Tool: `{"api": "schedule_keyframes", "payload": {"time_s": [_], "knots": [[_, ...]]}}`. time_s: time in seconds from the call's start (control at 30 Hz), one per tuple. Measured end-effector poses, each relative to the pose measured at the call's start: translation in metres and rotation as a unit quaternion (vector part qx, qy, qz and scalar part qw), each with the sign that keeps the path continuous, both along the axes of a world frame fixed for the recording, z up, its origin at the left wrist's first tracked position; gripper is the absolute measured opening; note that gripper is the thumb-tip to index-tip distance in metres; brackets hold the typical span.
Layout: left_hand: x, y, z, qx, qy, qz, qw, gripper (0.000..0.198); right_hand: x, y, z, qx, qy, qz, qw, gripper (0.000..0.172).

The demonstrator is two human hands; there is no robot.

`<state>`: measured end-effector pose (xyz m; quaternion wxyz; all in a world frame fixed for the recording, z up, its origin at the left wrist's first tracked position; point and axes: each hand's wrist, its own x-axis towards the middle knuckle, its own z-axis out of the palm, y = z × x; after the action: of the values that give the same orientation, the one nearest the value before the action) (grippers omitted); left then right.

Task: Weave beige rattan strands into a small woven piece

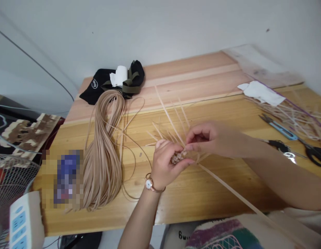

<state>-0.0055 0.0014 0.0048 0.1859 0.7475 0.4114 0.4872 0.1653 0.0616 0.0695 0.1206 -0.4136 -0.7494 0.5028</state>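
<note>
A pale wooden table [207, 193] fills most of the view, running from the near edge to the far wall. On its left part lies a long looped bundle of tan cane [103, 162], its far end touching a black cloth bag [103, 84] at the far left corner, which carries a white roll [120, 75].

At the middle of the table the two hands meet. The left hand [167, 162], with a wristwatch [150, 184] on its wrist, is closed around a small woven knot [177, 157], of which only a bit shows between the fingers. The right hand [211, 138] reaches in from the right, its fingers curled and its fingertips pinched on the flat strips [168, 117] just where they leave the knot. Those strips fan out toward the far side, and one long strip [228, 188] runs off the near right edge.

On the right, well apart from the hands, lie a white tissue [261, 91], black-handled scissors [314, 152] and a blue-handled cutter [279, 128], beside a scatter of thin offcuts.
</note>
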Motion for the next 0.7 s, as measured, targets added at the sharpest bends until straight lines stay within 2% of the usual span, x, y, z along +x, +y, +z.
{"api": "schedule_keyframes", "payload": {"time_s": [0.27, 0.7], "knots": [[0.0003, 0.0005, 0.0004, 0.016, -0.014, 0.0, 1.0, 0.019, 0.0004, 0.0014, -0.0013, 0.016, -0.004, 0.013, 1.0, 0.032], [0.0002, -0.0001, -0.0001, 0.001, -0.01, -0.012, 1.0, 0.023, 0.0018, 0.002, -0.001, 0.03, -0.024, 0.024, 0.999, 0.028]]}}
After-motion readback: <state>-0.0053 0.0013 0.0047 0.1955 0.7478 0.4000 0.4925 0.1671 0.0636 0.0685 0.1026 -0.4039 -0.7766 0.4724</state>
